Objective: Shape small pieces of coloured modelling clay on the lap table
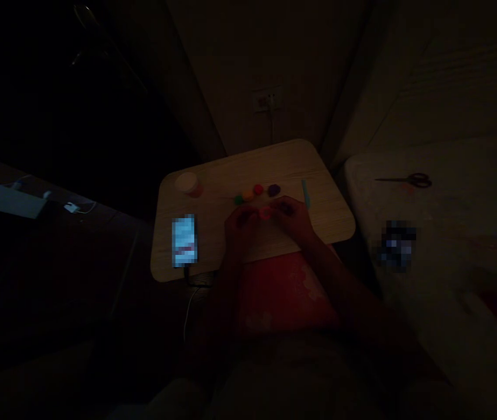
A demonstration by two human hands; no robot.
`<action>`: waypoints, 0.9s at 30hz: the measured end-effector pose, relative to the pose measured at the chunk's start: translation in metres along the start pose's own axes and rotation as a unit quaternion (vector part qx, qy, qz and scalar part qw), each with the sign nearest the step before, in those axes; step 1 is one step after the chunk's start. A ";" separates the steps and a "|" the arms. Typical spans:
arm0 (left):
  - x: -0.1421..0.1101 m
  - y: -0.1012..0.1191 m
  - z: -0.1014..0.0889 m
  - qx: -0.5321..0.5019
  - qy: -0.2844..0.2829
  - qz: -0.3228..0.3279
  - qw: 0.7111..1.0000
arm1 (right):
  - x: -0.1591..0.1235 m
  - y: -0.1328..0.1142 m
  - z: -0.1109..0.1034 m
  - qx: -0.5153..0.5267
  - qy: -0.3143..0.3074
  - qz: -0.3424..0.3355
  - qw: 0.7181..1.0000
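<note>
In the dim light, both my hands are over the near middle of a small wooden table (213,175). My left hand (242,224) and my right hand (291,214) face each other with fingers closed. Between their fingertips is a small red ring-shaped piece (266,212), pinched from both sides; its material is too dark to tell. Just beyond the fingers sit a green lump (238,199), an orange lump (248,196), a red lump (258,189) and a purple lump (273,190). A light-blue flat stick (305,193) lies right of my right hand.
A lidded tub (187,184) stands at the table's back left, and a lit phone (184,240) with a cable lies in front of it. To the right, scissors (406,179) and a blurred-out object (397,245) rest on a pale surface. A wall socket (267,100) is behind.
</note>
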State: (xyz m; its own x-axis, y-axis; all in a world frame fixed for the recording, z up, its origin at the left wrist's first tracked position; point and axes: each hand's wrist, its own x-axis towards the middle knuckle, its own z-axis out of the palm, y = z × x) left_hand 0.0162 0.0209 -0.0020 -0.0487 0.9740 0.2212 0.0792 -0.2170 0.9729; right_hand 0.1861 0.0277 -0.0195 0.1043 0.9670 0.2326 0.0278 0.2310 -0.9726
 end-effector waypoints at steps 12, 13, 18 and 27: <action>-0.001 -0.006 0.002 0.056 -0.122 0.090 0.987 | 0.000 -0.001 0.000 0.031 -0.013 0.018 0.999; -0.001 -0.006 0.002 0.084 -0.127 0.107 0.983 | 0.000 -0.001 0.000 0.030 -0.018 0.018 0.999; -0.001 -0.010 0.000 0.117 -0.086 0.136 0.980 | 0.000 -0.004 -0.001 0.060 -0.044 0.026 0.997; -0.002 -0.009 0.002 0.121 -0.089 0.138 0.979 | -0.001 -0.002 0.001 0.058 -0.067 0.024 0.996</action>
State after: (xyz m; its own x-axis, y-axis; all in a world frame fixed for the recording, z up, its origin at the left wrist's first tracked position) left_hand 0.0175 0.0212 -0.0114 0.1798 0.8814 0.4368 0.2995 -0.4720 0.8292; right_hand 0.1854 0.0264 -0.0174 -0.0302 0.9810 0.1915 -0.0905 0.1881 -0.9780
